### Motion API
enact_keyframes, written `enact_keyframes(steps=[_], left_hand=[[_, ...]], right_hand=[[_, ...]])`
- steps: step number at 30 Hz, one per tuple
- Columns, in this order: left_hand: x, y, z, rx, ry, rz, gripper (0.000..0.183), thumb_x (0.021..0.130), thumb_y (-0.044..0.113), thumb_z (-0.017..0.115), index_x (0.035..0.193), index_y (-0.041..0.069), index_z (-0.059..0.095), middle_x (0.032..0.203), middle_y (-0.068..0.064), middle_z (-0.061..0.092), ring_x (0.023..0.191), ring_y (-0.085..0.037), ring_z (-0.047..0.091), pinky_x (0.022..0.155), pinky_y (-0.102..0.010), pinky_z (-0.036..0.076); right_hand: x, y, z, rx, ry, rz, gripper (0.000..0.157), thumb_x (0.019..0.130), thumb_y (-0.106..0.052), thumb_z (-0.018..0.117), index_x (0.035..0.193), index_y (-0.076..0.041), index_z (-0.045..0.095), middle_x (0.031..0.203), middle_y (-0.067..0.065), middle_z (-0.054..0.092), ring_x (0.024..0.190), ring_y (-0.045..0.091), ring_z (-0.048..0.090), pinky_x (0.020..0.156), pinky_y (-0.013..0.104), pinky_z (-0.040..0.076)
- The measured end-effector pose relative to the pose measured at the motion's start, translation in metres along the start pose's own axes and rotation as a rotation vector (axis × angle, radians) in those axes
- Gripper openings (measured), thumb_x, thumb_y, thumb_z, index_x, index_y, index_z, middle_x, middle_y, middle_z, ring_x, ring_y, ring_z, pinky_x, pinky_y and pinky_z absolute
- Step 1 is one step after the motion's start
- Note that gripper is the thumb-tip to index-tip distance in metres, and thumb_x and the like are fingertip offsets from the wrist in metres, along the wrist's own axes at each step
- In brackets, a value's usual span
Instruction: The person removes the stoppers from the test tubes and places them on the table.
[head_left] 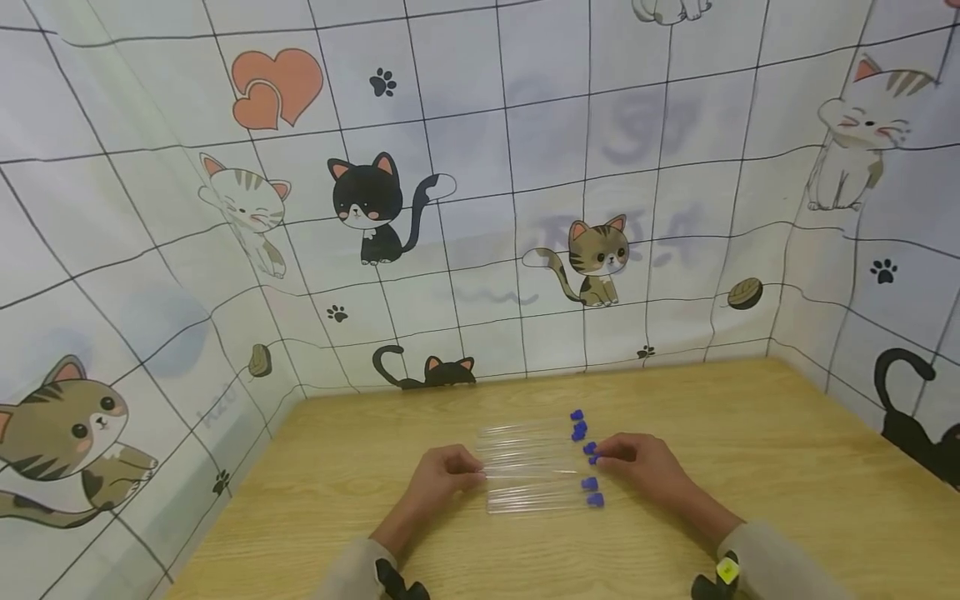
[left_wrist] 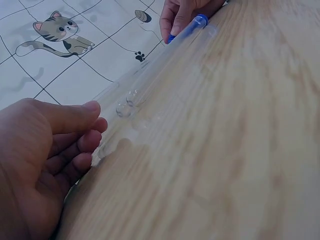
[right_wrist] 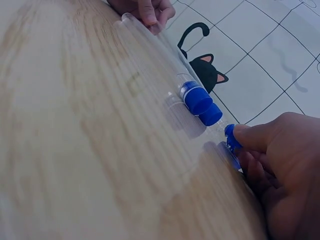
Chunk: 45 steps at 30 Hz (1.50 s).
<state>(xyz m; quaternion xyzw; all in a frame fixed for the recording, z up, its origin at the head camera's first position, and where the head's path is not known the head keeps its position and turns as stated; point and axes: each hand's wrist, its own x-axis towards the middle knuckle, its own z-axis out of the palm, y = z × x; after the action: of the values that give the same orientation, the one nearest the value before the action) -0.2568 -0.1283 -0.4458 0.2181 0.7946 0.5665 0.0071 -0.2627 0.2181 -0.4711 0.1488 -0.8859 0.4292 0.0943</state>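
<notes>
Several clear test tubes [head_left: 536, 500] with blue caps lie side by side on the wooden table, their capped ends to the right. My right hand [head_left: 648, 467] pinches a blue cap [right_wrist: 231, 137] between thumb and fingers, in the middle of the row. At the rounded ends, my left hand [head_left: 444, 477] holds the end of a tube between thumb and fingertips; the left wrist view [left_wrist: 50, 150] shows that end mostly hidden by the fingers. Two tubes with blue caps [right_wrist: 199, 100] lie nearer my body, apart from both hands.
The wooden table [head_left: 337, 483] reaches back to a white grid-patterned cloth [head_left: 480, 183] printed with cats, which hangs behind and on both sides. More blue caps [head_left: 578, 429] lie at the far end of the row.
</notes>
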Motion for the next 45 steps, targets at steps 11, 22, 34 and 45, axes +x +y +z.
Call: enact_keyframes(steps=[11, 22, 34, 45], left_hand=[[0.007, -0.03, 0.005, 0.148, 0.06, 0.015, 0.012, 0.079, 0.012, 0.078, 0.089, 0.007, 0.074, 0.083, -0.001, 0.069, 0.075, -0.014, 0.061, 0.069, -0.026, 0.047], [0.008, -0.028, 0.009, 0.212, 0.056, -0.003, 0.01, 0.082, 0.016, 0.076, 0.089, 0.01, 0.075, 0.08, 0.004, 0.066, 0.076, -0.013, 0.059, 0.069, -0.027, 0.047], [0.005, -0.019, 0.013, 0.177, 0.063, -0.013, 0.011, 0.083, 0.009, 0.075, 0.093, 0.005, 0.073, 0.08, -0.005, 0.064, 0.074, -0.017, 0.056, 0.065, -0.027, 0.045], [-0.007, 0.019, 0.011, 0.147, 0.036, -0.003, 0.01, 0.084, 0.007, 0.073, 0.089, -0.001, 0.069, 0.082, -0.012, 0.063, 0.073, -0.022, 0.054, 0.063, -0.024, 0.043]], right_hand=[[0.0, 0.0, 0.0, -0.018, -0.037, -0.012, 0.008, 0.085, -0.023, 0.074, 0.092, -0.019, 0.072, 0.089, -0.01, 0.068, 0.086, 0.012, 0.063, 0.079, 0.034, 0.048], [0.001, -0.002, -0.001, -0.004, -0.058, 0.013, 0.009, 0.085, -0.023, 0.073, 0.094, -0.019, 0.072, 0.09, -0.01, 0.067, 0.087, 0.012, 0.061, 0.078, 0.034, 0.048], [-0.001, -0.007, -0.004, -0.009, -0.051, 0.005, 0.013, 0.086, -0.025, 0.073, 0.096, -0.017, 0.071, 0.087, -0.01, 0.066, 0.085, 0.011, 0.061, 0.076, 0.032, 0.048], [-0.002, -0.003, -0.005, 0.039, 0.019, 0.033, 0.02, 0.088, -0.025, 0.07, 0.104, -0.012, 0.07, 0.097, -0.004, 0.069, 0.09, 0.015, 0.063, 0.078, 0.031, 0.049]])
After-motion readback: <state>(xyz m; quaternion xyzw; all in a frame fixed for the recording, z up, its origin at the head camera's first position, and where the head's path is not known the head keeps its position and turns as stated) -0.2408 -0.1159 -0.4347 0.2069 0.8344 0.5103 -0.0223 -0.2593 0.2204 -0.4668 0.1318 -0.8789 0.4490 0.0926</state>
